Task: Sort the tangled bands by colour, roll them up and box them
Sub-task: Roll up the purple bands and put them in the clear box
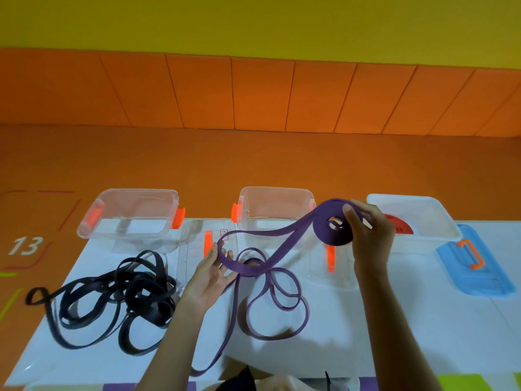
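A purple band (277,294) lies in loose loops on the white table (408,320), one end wound into a roll (332,227). My right hand (366,232) grips that roll, lifted above the table in front of the middle box. My left hand (211,272), palm up, holds the band's free stretch across its fingers. A tangle of black bands (124,294) lies at the left. Three boxes stand at the back: a clear one (129,213) on the left, a clear one (276,204) in the middle, a white one (417,218) on the right.
Clear lids with orange clips (208,244) lie flat in front of the boxes. A blue lid (476,266) with an orange handle rests at the right. The orange floor and padded wall lie beyond the table's far edge.
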Motion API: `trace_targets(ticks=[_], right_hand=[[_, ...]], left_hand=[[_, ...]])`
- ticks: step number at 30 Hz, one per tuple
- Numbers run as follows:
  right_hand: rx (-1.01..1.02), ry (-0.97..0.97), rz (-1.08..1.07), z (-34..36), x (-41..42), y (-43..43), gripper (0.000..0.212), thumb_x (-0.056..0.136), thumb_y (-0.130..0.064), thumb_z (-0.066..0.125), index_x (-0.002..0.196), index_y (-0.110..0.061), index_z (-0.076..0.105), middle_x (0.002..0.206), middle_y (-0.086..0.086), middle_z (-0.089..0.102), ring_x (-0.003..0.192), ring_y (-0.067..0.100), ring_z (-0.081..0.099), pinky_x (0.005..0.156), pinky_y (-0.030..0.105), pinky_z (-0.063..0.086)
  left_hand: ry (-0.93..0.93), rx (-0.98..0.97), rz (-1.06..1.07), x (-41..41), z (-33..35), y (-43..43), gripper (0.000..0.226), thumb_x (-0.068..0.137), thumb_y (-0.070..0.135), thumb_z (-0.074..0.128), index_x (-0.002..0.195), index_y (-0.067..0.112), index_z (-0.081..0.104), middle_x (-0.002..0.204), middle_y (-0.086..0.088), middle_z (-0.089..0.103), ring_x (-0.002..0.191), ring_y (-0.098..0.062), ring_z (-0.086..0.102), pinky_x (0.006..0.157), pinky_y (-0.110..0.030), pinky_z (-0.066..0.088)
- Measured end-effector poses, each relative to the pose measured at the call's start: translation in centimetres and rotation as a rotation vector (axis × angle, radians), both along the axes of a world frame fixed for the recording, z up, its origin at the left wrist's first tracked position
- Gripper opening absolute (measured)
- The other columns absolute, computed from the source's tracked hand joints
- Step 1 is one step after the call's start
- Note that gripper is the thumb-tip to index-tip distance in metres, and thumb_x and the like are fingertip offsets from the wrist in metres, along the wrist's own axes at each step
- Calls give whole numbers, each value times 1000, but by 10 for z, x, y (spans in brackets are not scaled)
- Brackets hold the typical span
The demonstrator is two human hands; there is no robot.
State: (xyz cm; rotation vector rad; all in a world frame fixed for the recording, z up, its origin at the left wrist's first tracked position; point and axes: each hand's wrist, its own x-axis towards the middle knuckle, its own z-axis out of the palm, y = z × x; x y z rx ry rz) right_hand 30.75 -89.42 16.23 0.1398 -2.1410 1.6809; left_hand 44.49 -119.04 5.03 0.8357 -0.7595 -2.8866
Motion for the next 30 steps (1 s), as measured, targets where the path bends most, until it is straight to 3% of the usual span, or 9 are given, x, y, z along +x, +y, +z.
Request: trace_targets(ticks=[3, 8, 14, 17, 19, 22, 24, 27, 30], right_hand=[[-23, -15, -2, -4, 1, 2, 24, 96, -12, 75, 118, -1, 76, 106, 5, 77, 94, -1, 70, 77, 15, 55], [-115, -31, 18, -1, 2, 1, 22, 96, -12, 75, 116, -4, 76, 105, 1, 77, 92, -7, 70, 76, 8, 51], [-119, -2, 186, 8, 9, -1, 22, 96, -9, 74, 117, -2, 75, 103, -8, 76, 93, 0, 72, 75, 11, 54], [-101, -28, 324, 18, 17, -3, 20, 95, -10, 75, 116, -9, 75, 101, -15, 78, 96, 6, 74, 74, 14, 56], [-56, -31, 412, 24, 24, -8, 20, 93, -13, 78, 112, -18, 76, 102, -18, 77, 95, 6, 75, 71, 14, 57], [34, -59, 506, 32, 32, -16, 26, 90, -14, 82, 107, -33, 75, 102, -19, 78, 93, 7, 76, 68, 18, 59], [131, -64, 553, 35, 35, -21, 30, 89, -14, 83, 105, -37, 73, 101, -20, 77, 94, 4, 75, 67, 16, 58], [238, -49, 651, 40, 39, -27, 35, 88, -14, 83, 105, -42, 71, 101, -22, 76, 99, 3, 72, 72, 14, 58], [277, -25, 696, 45, 40, -30, 35, 88, -16, 83, 106, -43, 71, 105, -25, 75, 101, 3, 71, 74, 15, 58]], left_hand=[[33, 0, -18, 7, -1, -2, 37, 93, 24, 75, 128, 14, 72, 84, -3, 60, 92, -20, 63, 114, -59, 45], [-85, -233, -79, 18, -6, -4, 33, 91, 21, 78, 122, 15, 70, 89, -1, 62, 90, -19, 62, 119, -60, 40], [-251, -552, -140, 24, -1, 6, 25, 95, -1, 72, 118, 10, 73, 100, -7, 78, 109, -31, 72, 106, -50, 56], [-316, -750, -248, 21, 5, 5, 41, 91, -13, 65, 122, 13, 71, 121, -13, 73, 122, -37, 66, 86, -31, 57], [-320, -934, -261, 16, 13, 10, 55, 89, -19, 60, 133, 14, 62, 133, -11, 64, 130, -34, 59, 90, -30, 50], [-108, -1154, -59, 2, 42, 21, 61, 92, -22, 52, 133, 22, 58, 135, -1, 63, 134, -24, 56, 98, -25, 48], [122, -1172, -10, -11, 75, 29, 48, 100, -6, 57, 130, 32, 62, 132, 12, 68, 131, -10, 60, 98, -14, 49], [388, -1194, -176, -24, 114, 44, 31, 103, 30, 67, 132, 39, 64, 135, 16, 68, 132, -6, 61, 108, -24, 49], [434, -1174, -314, -25, 130, 58, 29, 96, 29, 77, 124, 29, 69, 121, 10, 74, 118, -11, 70, 103, -33, 54]])
